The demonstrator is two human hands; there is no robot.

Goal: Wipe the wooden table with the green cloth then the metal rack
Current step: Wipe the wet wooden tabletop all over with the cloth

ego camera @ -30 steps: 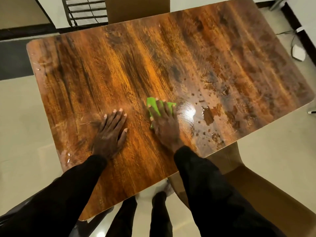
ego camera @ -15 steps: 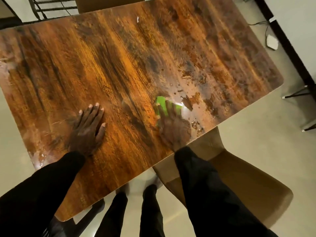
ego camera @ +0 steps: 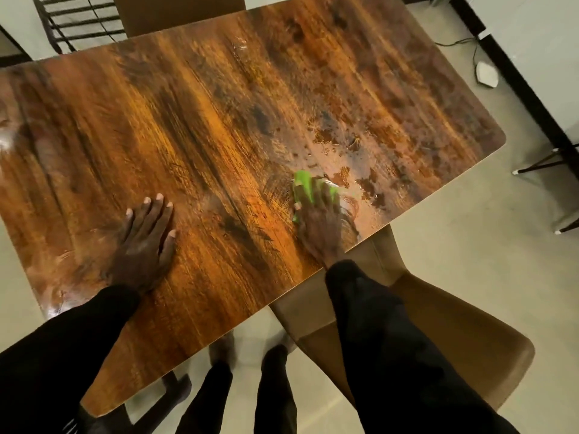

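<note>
Slid rightward along near edge of glossy brown wooden table (ego camera: 219, 120): bright green cloth pad (ego camera: 304, 187), pressed flat under right hand (ego camera: 319, 227), fingers straight, not curled round it. Now right of centre frame, touching wet blotches (ego camera: 344, 151). Likely spill stage; black metal rack (ego camera: 78, 23) upper left untouched. Left hand (ego camera: 144, 242) flat on wood, holding nothing. Cloth's long axis seemingly along fingers, pointing up-frame; mostly covered.

The left hand (ego camera: 141, 245) lies flat on the table (ego camera: 219, 120), at its near left part. The right hand (ego camera: 319, 227) lies on the cloth (ego camera: 304, 186) by the near edge, well apart to the right. Wet patches (ego camera: 344, 145) lie just beyond the cloth. A chair (ego camera: 470, 355) stands at the near edge under the right arm. The rack (ego camera: 78, 23) stands behind the far left corner, beside a second chair (ego camera: 178, 14)
</note>
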